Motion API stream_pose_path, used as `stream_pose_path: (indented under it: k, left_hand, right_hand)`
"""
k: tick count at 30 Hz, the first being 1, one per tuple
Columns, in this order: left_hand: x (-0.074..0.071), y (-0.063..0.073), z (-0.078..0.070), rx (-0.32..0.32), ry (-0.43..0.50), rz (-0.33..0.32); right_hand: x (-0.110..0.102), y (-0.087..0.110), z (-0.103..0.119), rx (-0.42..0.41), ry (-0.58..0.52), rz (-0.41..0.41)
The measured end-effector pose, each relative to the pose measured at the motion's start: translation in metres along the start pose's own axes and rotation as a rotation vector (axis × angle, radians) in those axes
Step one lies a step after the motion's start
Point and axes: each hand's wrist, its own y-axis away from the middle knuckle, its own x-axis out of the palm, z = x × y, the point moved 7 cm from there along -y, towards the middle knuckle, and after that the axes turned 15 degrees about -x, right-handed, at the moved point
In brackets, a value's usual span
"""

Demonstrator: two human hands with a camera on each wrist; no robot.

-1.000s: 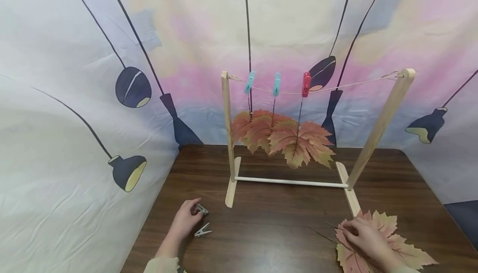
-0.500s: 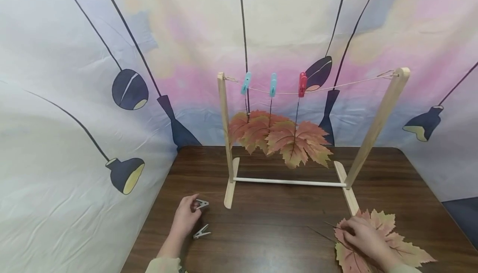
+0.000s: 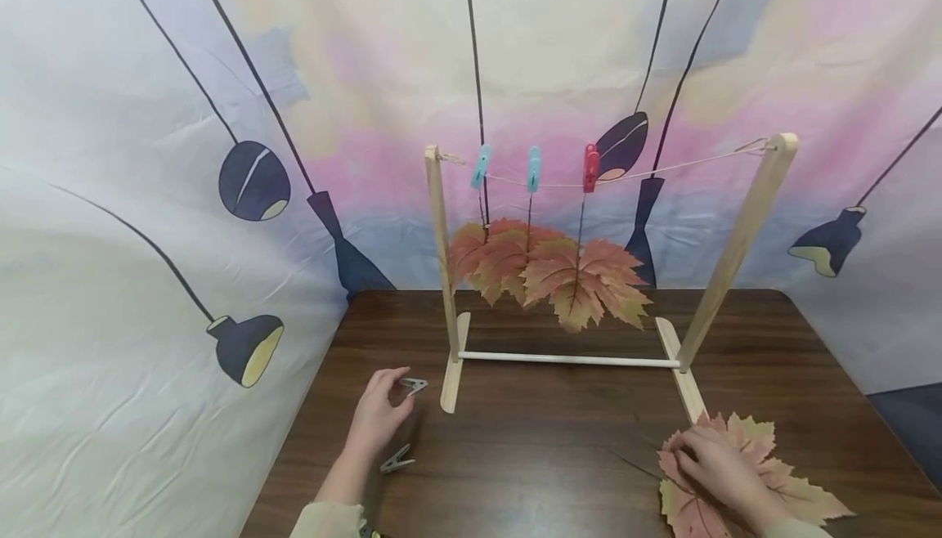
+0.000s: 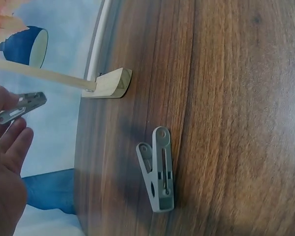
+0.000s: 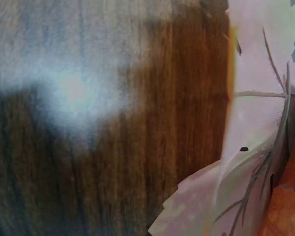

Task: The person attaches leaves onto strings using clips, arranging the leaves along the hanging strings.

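My left hand [image 3: 374, 417] pinches a grey clothespin [image 3: 415, 386] between thumb and fingers, beside the stand's left foot. In the left wrist view that clothespin [image 4: 33, 100] is up off the table. A second grey clothespin [image 4: 162, 174] lies on the wood near the hand. At the lower right, my right hand [image 3: 715, 466] has its fingers and thumb curled at the stem end of an artificial maple leaf [image 3: 798, 489]. Thin stems [image 3: 634, 464] reach left from under the fingers. The right wrist view shows a pale leaf [image 5: 258, 118] with dark veins; the fingers are out of that frame.
A wooden stand [image 3: 724, 268] carries a string [image 3: 684, 165]. Two blue clothespins [image 3: 533, 168] and a red clothespin [image 3: 591, 168] hold orange leaves [image 3: 581, 280] on it. The white crossbar [image 3: 567, 359] runs low between its feet. A lamp-print cloth [image 3: 353, 72] hangs behind the table.
My left hand has lifted the grey clothespin and carried it forward and slightly right. The right hand stays at the leaf. The head view has shifted a little.
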Motion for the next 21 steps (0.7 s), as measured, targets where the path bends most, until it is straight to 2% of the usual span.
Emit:
stream_pose_path:
  k: [4,8,12,16,21]
  left_hand:
    - [0.005,0.001,-0.001,-0.018,0.046,0.036]
    - [0.006,0.002,-0.003,-0.025,0.069,0.019]
    - [0.005,0.0,-0.004,-0.052,0.097,0.012]
    - [0.003,-0.003,-0.005,-0.11,0.197,0.019]
    - [0.004,-0.004,-0.004,-0.164,0.252,0.049]
  right_hand:
    - [-0.008,-0.001,0.003,0.005,0.039,-0.078]
    - [-0.014,-0.003,0.004,0.044,0.03,-0.101]
    - [-0.017,-0.007,0.001,0.141,-0.04,-0.042]
    - [-0.02,-0.009,-0.004,0.273,-0.105,0.041]
    - [-0.031,-0.013,-0.007,0.285,-0.104,0.069]
